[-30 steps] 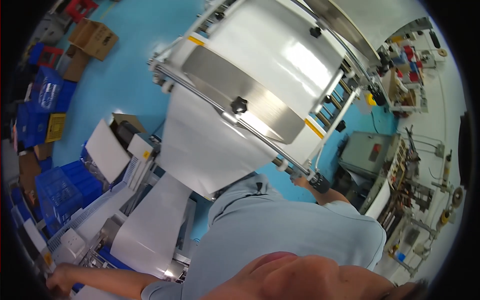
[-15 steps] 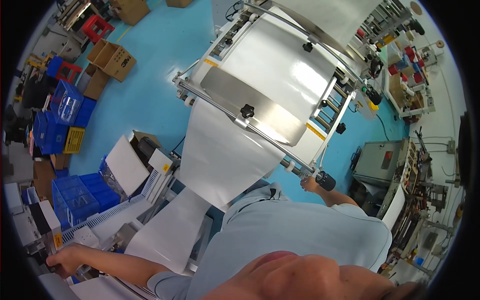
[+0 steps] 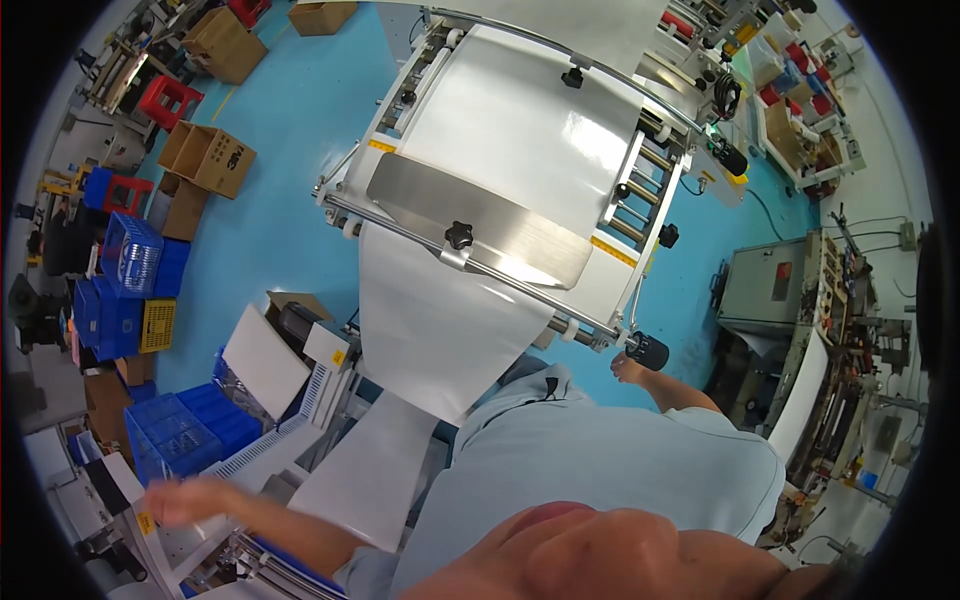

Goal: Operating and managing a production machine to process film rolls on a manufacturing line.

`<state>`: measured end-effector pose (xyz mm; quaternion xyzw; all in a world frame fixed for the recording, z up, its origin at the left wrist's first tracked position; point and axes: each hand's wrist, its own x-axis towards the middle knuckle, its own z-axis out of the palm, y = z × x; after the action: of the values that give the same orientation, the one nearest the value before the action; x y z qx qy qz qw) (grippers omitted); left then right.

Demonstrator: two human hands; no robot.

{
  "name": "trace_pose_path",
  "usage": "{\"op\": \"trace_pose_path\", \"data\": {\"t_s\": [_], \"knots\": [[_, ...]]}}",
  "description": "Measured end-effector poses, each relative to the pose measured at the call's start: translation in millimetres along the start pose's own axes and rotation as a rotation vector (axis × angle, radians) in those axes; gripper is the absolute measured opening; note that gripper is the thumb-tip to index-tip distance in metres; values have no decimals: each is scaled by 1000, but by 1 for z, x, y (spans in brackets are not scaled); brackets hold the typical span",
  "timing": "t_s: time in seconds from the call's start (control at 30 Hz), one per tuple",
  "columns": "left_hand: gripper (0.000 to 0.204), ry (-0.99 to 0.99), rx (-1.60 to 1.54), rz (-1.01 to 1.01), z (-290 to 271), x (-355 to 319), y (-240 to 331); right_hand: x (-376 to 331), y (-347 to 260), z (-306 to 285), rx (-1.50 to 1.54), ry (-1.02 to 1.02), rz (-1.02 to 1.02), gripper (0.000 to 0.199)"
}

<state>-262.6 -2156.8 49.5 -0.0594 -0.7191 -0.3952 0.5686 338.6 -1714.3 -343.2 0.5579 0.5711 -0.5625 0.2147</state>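
My left hand (image 3: pixel 188 500) is stretched out at the lower left, over the white machine housing (image 3: pixel 160 530). Motion smears its fingers, so its grip does not show. At the near right corner of the roller machine, my right hand (image 3: pixel 628 369) is curled just below a black knob (image 3: pixel 648 350); whatever its fingers hold is hidden. A glossy white sheet (image 3: pixel 440 320) hangs in a slack loop from the machine's near edge. Above it, a metal plate (image 3: pixel 480 220) with a black star knob (image 3: pixel 459 235) is clamped to a steel bar. A lower white strip (image 3: pixel 365 460) runs beside my body.
Blue crates (image 3: pixel 170 435) and a cardboard box (image 3: pixel 207 158) stand along the left. A red stool (image 3: pixel 169 103) is farther back. At the right are a grey cabinet (image 3: pixel 762 282) and a tool-laden bench (image 3: pixel 835 370). Blue floor (image 3: pixel 290 150) shows beside the machine.
My left hand has come away from the lower left edge, moving up and right. My right hand has shifted slightly right. The roller machine appears farther left in view.
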Motion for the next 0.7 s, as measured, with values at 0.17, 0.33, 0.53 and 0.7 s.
{"op": "trace_pose_path", "data": {"t_s": [0.17, 0.33, 0.53, 0.7], "knots": [[15, -1124, -513, 102, 147, -150, 211, -12, -17, 11, 123, -47, 83, 28], [28, -1157, -425, 345, 274, -211, 264, -14, -6, 17, 192, -45, 67, 27], [27, -1328, -282, 519, 315, -235, 282, -31, 11, 24, 203, 8, 158, 24], [26, -1315, -124, 798, 322, -227, 292, -2, 37, 22, 250, -27, 119, 20]]}}
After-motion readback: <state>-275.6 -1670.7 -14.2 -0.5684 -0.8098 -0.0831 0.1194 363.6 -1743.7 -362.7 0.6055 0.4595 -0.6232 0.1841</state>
